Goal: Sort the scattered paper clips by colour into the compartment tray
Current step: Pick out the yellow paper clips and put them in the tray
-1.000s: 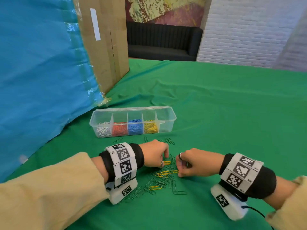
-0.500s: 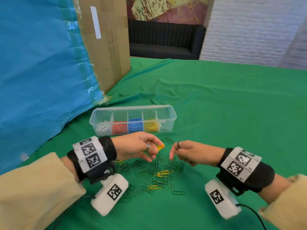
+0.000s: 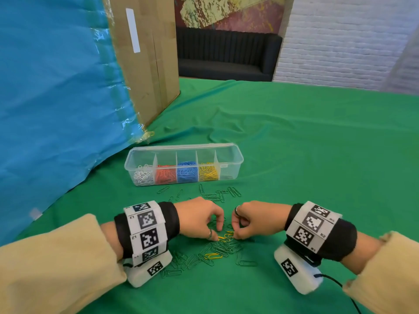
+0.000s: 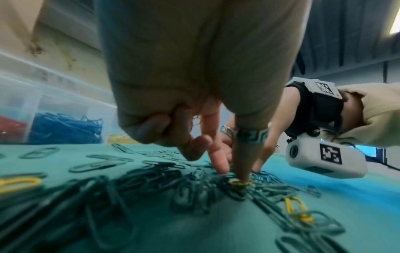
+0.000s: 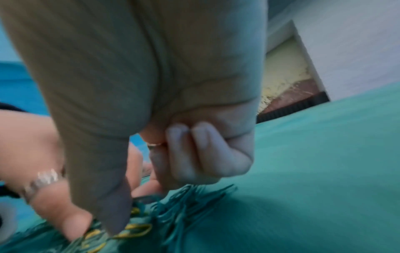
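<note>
Nearest the person, a loose pile of green paper clips lies flat on the green cloth, pointing every way; too many overlap to count. One yellow clip at the near edge of the pile lies with its long axis roughly left to right.

Both hands meet fingertip-down on the middle of the pile. The left hand has its fingers bent down, and one fingertip presses on a yellow clip; whether it actually pinches the clip cannot be told. The right hand has its outer fingers curled into the palm, with thumb and forefinger reaching down to a few yellow clips between the two hands; that wrist view is blurred, so a firm hold cannot be confirmed.

Beyond the hands, about a dozen more green clips lie scattered singly.

Further back stands the clear plastic tray, its long axis left to right, with five compartments: white, red, blue and yellow clips from the left, and the fifth looks nearly bare.

Behind it rise a cardboard box and a blue sheet.
</note>
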